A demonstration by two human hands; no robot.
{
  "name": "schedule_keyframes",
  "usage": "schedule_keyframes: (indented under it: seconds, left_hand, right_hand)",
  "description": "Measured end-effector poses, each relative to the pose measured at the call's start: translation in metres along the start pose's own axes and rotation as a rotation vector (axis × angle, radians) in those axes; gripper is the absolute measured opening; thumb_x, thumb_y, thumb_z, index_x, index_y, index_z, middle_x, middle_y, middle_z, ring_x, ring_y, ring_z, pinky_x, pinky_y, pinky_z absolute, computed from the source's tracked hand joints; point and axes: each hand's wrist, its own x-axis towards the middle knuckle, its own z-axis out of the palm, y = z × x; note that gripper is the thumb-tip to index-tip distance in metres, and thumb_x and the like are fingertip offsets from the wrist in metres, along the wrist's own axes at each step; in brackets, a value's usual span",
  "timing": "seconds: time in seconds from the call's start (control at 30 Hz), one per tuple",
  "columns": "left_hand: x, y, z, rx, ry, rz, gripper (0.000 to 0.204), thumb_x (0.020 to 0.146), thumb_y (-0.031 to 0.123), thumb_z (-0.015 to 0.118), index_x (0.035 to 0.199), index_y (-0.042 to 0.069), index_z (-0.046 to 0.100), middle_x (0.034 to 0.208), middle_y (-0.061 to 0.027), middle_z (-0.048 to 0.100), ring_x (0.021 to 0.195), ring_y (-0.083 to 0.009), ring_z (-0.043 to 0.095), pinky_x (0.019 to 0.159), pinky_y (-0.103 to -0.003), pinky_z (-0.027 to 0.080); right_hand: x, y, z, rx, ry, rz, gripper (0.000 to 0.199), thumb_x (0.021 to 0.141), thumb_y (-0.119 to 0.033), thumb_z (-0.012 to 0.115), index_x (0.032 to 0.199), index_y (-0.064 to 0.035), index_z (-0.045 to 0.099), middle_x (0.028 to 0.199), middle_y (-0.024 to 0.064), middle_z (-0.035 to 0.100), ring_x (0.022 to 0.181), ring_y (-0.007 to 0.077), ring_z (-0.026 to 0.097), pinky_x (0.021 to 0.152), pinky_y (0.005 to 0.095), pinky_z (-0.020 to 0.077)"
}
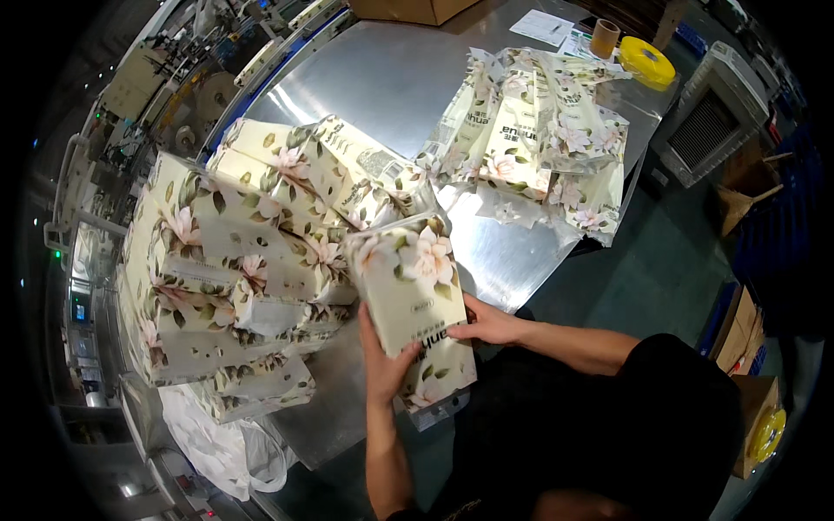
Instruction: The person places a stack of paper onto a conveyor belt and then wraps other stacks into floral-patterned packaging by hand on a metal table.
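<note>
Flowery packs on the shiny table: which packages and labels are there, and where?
Cream flower-print soft pack: upright, held between left hand and right hand.
Pile of matching cream flower-print packs: left on the steel table.
Empty flower-print wrappers: heaped at the far right.
White paper sheet: far edge.
Yellow tape roll: far right corner.

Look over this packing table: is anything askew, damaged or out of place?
Yes. The floral tissue packs on the metal table lie in a tumbled heap, tilted every way rather than stacked. Farther back, empty floral wrappers sprawl crumpled, one hanging over the table edge. Both hands, left hand and right hand, hold one pack; no damage shows.
</note>
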Motion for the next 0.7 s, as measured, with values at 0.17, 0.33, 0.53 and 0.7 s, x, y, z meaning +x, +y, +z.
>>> schedule_keyframes:
  seconds: [0.17,0.33,0.53,0.7]
  left_hand:
    - [-0.057,0.040,-0.005,-0.376,0.223,-0.077,0.121,0.070,0.032,0.091,0.158,0.004,0.013,0.154,-0.0167,0.035,0.137,-0.0315,0.041,0.112,-0.042,0.036]
    - [-0.053,0.083,-0.029,-0.042,0.207,0.283,0.112,0.066,0.028,0.095,0.152,0.007,0.025,0.144,-0.0173,0.041,0.125,-0.0315,0.050,0.106,-0.045,0.043]
    - [-0.073,0.097,-0.060,-0.159,-0.028,0.263,0.101,0.058,0.018,0.097,0.144,0.008,0.045,0.140,-0.0195,0.047,0.123,-0.0339,0.053,0.099,-0.046,0.046]
    - [-0.049,0.088,-0.066,-0.578,-0.514,-0.028,0.108,0.054,0.013,0.098,0.145,-0.006,0.044,0.145,-0.0191,0.047,0.132,-0.0294,0.046,0.112,-0.039,0.032]
  right_hand:
    - [-0.043,-0.059,0.014,-0.130,-0.052,-0.175,0.095,0.092,-0.023,0.075,0.161,-0.0062,0.013,0.150,0.0093,0.043,0.133,0.0203,0.048,0.104,0.0366,0.0460]
    - [-0.072,-0.082,0.026,-0.352,-0.116,-0.281,0.090,0.088,-0.018,0.079,0.158,-0.0054,0.024,0.139,0.0097,0.053,0.125,0.0158,0.054,0.097,0.0322,0.0499]
    - [-0.099,-0.122,-0.008,-0.342,-0.371,-0.184,0.034,0.085,-0.014,0.082,0.112,0.0003,0.065,0.098,0.0054,0.072,0.090,0.0106,0.067,0.079,0.0271,0.0526]
    - [-0.084,-0.178,0.040,-0.682,-0.350,-0.429,0.036,0.089,-0.027,0.077,0.118,-0.0075,0.066,0.067,0.0060,0.063,0.061,0.0152,0.060,0.060,0.0293,0.0461]
